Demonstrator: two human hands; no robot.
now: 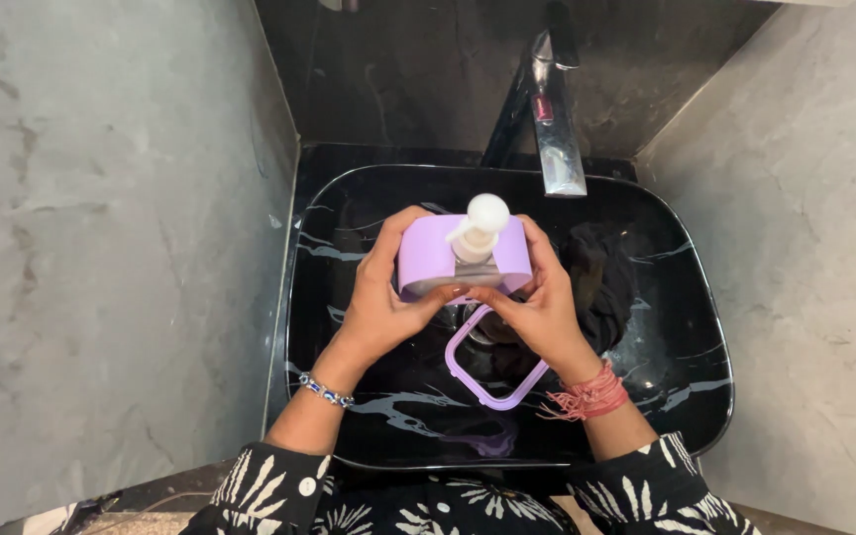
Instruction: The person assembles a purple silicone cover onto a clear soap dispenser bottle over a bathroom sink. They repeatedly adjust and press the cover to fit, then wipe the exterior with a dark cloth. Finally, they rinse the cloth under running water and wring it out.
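Over the glossy black marble-veined basin [666, 327] we held a lilac plastic soap dispenser with a white pump [464, 256], our left hand [380, 307] closed round its left side and our right hand [539, 305] round its right; a lilac rectangular frame [492, 396] hung beneath, below the chrome tap [557, 129].

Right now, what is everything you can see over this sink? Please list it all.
Soap dispenser: one, lilac with white pump, held over the basin.
Frame: one, lilac, rounded rectangle, under the dispenser.
Basin: one, black with pale veins, centre.
Tap: one, chrome, behind the basin.
Walls: grey marble, both sides.
Bracelet: one, beaded, left wrist.
Threads: pink, right wrist.
Left hand: on the dispenser's left side.
Right hand: on its right side.
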